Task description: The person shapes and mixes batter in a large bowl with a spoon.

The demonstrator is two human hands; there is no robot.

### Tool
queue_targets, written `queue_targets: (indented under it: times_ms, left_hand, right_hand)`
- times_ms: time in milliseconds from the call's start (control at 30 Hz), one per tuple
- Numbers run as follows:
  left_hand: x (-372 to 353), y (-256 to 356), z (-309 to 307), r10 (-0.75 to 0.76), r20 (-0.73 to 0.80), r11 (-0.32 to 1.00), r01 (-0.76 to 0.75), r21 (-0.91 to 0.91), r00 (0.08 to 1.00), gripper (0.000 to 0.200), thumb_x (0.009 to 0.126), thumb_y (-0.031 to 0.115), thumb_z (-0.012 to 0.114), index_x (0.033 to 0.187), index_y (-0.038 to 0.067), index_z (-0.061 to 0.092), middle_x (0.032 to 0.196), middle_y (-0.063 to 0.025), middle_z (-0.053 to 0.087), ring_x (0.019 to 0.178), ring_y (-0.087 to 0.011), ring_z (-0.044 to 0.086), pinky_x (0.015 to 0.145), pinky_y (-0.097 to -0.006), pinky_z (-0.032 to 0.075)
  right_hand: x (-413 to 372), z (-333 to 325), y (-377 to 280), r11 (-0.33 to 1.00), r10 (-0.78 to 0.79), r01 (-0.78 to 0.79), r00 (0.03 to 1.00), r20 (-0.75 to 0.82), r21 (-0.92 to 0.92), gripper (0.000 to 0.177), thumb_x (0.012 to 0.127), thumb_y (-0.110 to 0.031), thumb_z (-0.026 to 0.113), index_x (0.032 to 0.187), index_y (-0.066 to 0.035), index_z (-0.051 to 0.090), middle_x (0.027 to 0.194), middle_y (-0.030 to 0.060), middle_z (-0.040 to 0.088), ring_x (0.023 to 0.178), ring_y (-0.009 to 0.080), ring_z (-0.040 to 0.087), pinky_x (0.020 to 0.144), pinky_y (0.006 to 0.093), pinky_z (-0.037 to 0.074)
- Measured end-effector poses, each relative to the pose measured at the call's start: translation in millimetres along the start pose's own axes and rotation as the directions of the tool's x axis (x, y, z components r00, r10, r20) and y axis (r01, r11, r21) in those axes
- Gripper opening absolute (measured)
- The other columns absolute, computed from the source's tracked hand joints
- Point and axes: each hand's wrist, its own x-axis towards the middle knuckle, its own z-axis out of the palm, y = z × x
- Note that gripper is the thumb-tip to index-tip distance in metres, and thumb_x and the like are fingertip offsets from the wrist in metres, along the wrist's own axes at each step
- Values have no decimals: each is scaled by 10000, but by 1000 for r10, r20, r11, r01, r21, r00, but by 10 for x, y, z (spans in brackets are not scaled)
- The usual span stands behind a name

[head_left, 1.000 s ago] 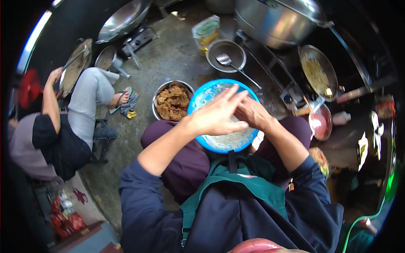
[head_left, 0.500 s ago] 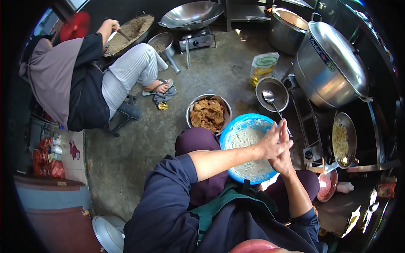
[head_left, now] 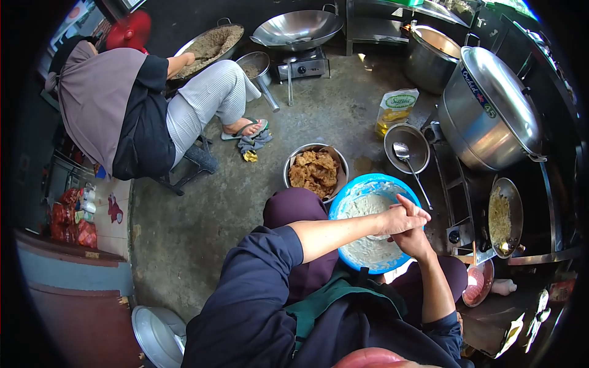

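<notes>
A blue basin [head_left: 413,183] of pale, wet batter [head_left: 368,250] sits at my lap. Over its right side my two hands are pressed together. My left hand [head_left: 402,219], on the arm crossing the basin from the left, lies across my right hand [head_left: 414,241], whose fingers are wrapped against it. Anything between the palms is hidden. Just beyond the basin stands a metal bowl [head_left: 345,165] of brown fried pieces [head_left: 313,173]. A strainer [head_left: 424,147] with a metal ladle [head_left: 402,150] across it is behind the basin to the right.
A seated co-worker [head_left: 104,98] stirs a large pan [head_left: 211,46] at the upper left. A wok [head_left: 297,30] rests on a burner. To the right are an oil pouch [head_left: 396,110], a big lidded pot [head_left: 491,116] and a frying pan [head_left: 504,211]. A metal pot [head_left: 153,334] is lower left.
The whole view has shifted, so things appear further right and lower. My hands, upright and pressed together before, are now flatter and clasped. The co-worker leans further over the pan.
</notes>
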Motion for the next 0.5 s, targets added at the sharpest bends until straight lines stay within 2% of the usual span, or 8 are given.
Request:
queue_targets:
  times_ms: [33, 133, 167, 200, 367, 400, 467, 500]
  left_hand:
    - [15, -53, 3, 53, -8, 994, -52, 93, 999, 415, 910, 314, 484, 1221, 39, 484, 1146, -157, 538, 1028, -243, 539, 848, -357, 449]
    - [104, -317, 19, 257, -89, 931, -222, 289, 962, 454, 924, 317, 450, 1267, 21, 418, 1247, -196, 485, 1121, -307, 508, 915, -369, 417]
    - [96, -330, 17, 211, -78, 949, -185, 256, 974, 484, 929, 333, 427, 1279, 2, 384, 1278, -222, 464, 1166, -348, 477, 967, -372, 378]
    - [39, -234, 38, 162, -109, 947, -123, 297, 981, 503, 931, 350, 415, 1281, -9, 376, 1259, -231, 477, 1162, -356, 478, 963, -371, 382]
    - [-9, -170, 41, 232, -155, 862, -129, 490, 960, 568, 919, 403, 398, 1288, -26, 356, 1116, -288, 549, 1086, -410, 518, 929, -413, 411]
    - [-18, -166, 31, 192, -156, 835, -78, 544, 969, 583, 915, 429, 385, 1267, -36, 379, 1073, -297, 562, 1055, -418, 533, 917, -421, 419]
    - [-70, -122, -6, 113, -178, 764, 29, 644, 978, 627, 909, 481, 358, 1226, -55, 427, 985, -314, 589, 992, -434, 561, 894, -439, 433]
    - [-107, 4, -38, -27, -137, 647, 122, 753, 990, 691, 914, 542, 284, 1112, -71, 535, 948, -326, 589, 951, -415, 579, 868, -437, 447]
  right_hand:
    - [9, 9, 20, 1000, -24, 24, 1000, -9, -12, 871, 621, 131, 649, 1371, -112, 276, 1188, 139, 443, 1078, 236, 486, 800, 345, 509]
    - [27, 9, 51, 992, -120, 120, 993, -16, -30, 913, 600, 105, 685, 1377, -105, 254, 1166, 146, 463, 1091, 248, 478, 890, 373, 448]
    - [28, 28, 68, 994, -104, 103, 994, -23, -28, 938, 586, 87, 711, 1377, -104, 243, 1159, 148, 472, 1093, 249, 479, 947, 384, 391]
    - [22, 28, -22, 997, -76, 75, 997, -31, -10, 830, 624, 79, 645, 1353, -61, 274, 1149, 159, 475, 1093, 271, 496, 927, 380, 397]
    - [30, 34, -27, 996, -85, 85, 995, -51, -6, 781, 672, 29, 660, 1347, -50, 274, 1161, 193, 498, 1093, 306, 517, 906, 403, 420]
    - [28, 23, -47, 996, -91, 90, 994, -55, -11, 776, 675, 26, 659, 1345, -50, 277, 1167, 200, 498, 1101, 314, 516, 906, 407, 421]
    - [-10, -29, -66, 973, 9, -15, 1000, -28, -228, 687, 738, -15, 608, 1350, -76, 303, 1202, 230, 490, 1118, 357, 509, 918, 410, 427]
    - [-31, -39, -49, 938, 42, -47, 999, -20, -343, 662, 753, -23, 589, 1351, -85, 311, 1208, 234, 488, 1117, 365, 507, 918, 409, 428]
